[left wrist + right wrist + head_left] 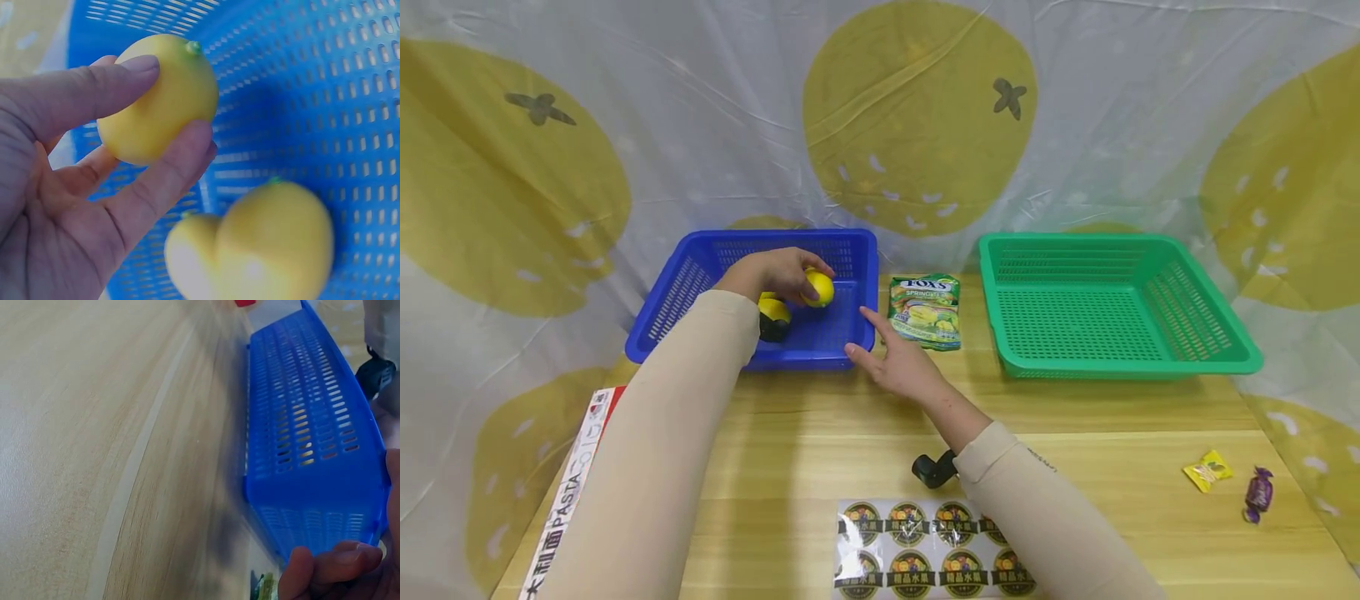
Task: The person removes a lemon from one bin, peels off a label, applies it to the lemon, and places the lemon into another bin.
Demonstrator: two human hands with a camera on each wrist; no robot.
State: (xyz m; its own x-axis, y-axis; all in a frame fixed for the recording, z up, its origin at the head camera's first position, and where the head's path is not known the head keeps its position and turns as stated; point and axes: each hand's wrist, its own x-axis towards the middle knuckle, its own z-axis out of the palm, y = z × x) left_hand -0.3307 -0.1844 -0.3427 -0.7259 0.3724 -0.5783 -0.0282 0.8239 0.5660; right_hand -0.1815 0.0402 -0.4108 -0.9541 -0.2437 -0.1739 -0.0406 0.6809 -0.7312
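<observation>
My left hand (pixel 782 273) reaches into the blue plastic basket (pixel 835 333) and holds a yellow lemon (pixel 820 288) between thumb and fingers. The left wrist view shows this lemon (pixel 162 100) raised, its green stem tip at the top. Two more lemons (pixel 275 244) lie side by side in the basket, partly covered by the wrist in the head view. At the basket's front right corner is my right hand (pixel 902 362), thumb and index finger spread along the outside. Its fingertips (pixel 297 569) are beside the basket wall (pixel 306 419) in the right wrist view.
A green basket (pixel 1067 329) stands at the right, with a Fox's candy bag (pixel 925 312) between the baskets. A sticker sheet (pixel 910 546) lies in front. Yellow (pixel 1208 471) and purple (pixel 1258 494) wrapped candies lie far right; a pasta box (pixel 568 492) is at left.
</observation>
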